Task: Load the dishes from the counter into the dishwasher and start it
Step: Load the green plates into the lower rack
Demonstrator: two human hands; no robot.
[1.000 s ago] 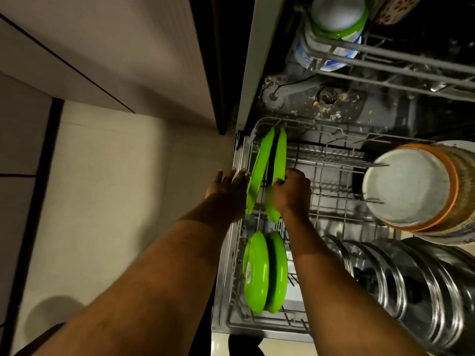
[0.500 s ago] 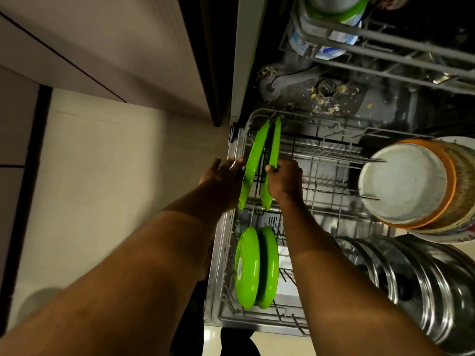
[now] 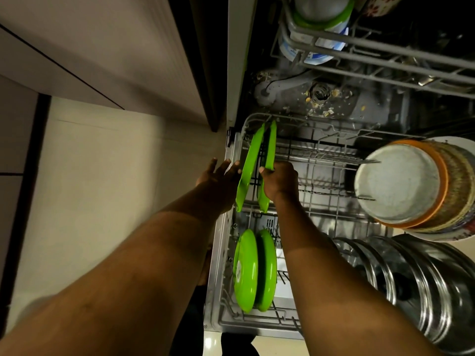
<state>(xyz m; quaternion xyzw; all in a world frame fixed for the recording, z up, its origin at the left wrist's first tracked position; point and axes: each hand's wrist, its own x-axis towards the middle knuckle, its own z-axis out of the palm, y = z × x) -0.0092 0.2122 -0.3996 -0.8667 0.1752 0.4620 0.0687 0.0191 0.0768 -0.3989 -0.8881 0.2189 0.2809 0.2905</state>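
The dishwasher's lower rack (image 3: pixel 323 160) is pulled out below me. Two large green plates stand on edge at its far left. My left hand (image 3: pixel 218 176) lies with straight fingers against the outer face of the left green plate (image 3: pixel 250 167). My right hand (image 3: pixel 280 179) grips the rim of the right green plate (image 3: pixel 270 147), thumb between the two plates. Two smaller green plates (image 3: pixel 254 269) stand on edge nearer to me in the same row.
Stacked bowls with an orange rim (image 3: pixel 401 183) sit on the rack's right. Several steel plates (image 3: pixel 416 283) stand at the near right. The upper rack (image 3: pixel 372 50) holds a green-rimmed container (image 3: pixel 321 11). Food scraps lie around the tub's drain (image 3: pixel 320 95). A cabinet front (image 3: pixel 115 47) is at left.
Both hands and the two large green plates stay in place against the rack's left side; the plates stand slightly more upright and my view has shifted a little.
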